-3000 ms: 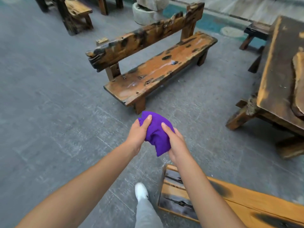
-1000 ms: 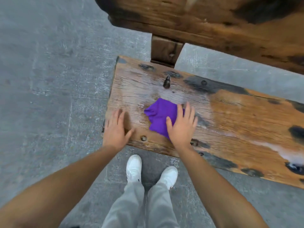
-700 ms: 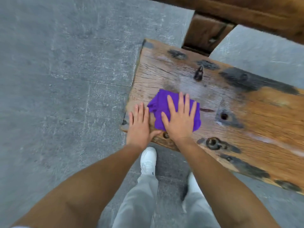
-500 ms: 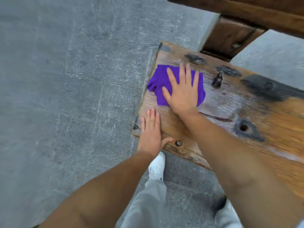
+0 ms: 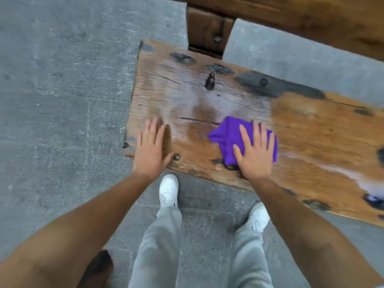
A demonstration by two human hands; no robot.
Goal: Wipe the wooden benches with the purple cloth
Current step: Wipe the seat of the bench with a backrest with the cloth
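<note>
The weathered wooden bench seat fills the middle and right of the head view, its left end close to me. A crumpled purple cloth lies near the seat's front edge. My right hand presses flat on the cloth with straight, spread fingers, covering its right part. My left hand rests flat on the seat's front left corner, fingers straight, holding nothing. The wood around and behind the cloth has a pale sheen.
The bench's backrest plank crosses the top, carried by a dark post behind the seat. Grey stone paving lies all around. My feet in white shoes stand just before the seat's front edge.
My right hand has slid the cloth from the seat's far left corner toward the front edge and to the right. The left hand stayed flat on the front left corner.
</note>
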